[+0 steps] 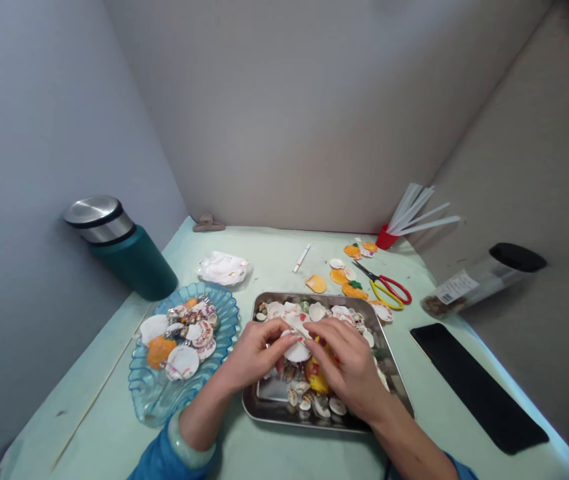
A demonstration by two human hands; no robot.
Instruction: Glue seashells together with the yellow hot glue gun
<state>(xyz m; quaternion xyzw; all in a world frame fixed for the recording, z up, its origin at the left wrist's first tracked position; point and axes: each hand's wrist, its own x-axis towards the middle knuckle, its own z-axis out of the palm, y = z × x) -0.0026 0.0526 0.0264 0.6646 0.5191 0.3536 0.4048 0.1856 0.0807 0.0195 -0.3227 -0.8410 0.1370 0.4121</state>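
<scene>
Both my hands meet over a steel tray (398, 387) filled with several seashells. My left hand (255, 355) is closed around a white scallop shell (297, 352), its fingers curled over the shell's top. My right hand (347, 363) pinches the same shell from the right, above a yellow object (317, 380) lying among the shells. A blue glass dish (157, 393) with several more shells, white, patterned and one orange (159, 350), stands just left of my left hand.
A teal flask (120, 248) with a steel lid stands at the far left. Behind the tray lie a crumpled white bag (223, 268), a small white tube (301, 257), orange painted shells (339, 275), red-and-yellow scissors (387, 287), a red holder with white sticks (407, 219). A clear jar (479, 279) and black phone (477, 387) lie at right.
</scene>
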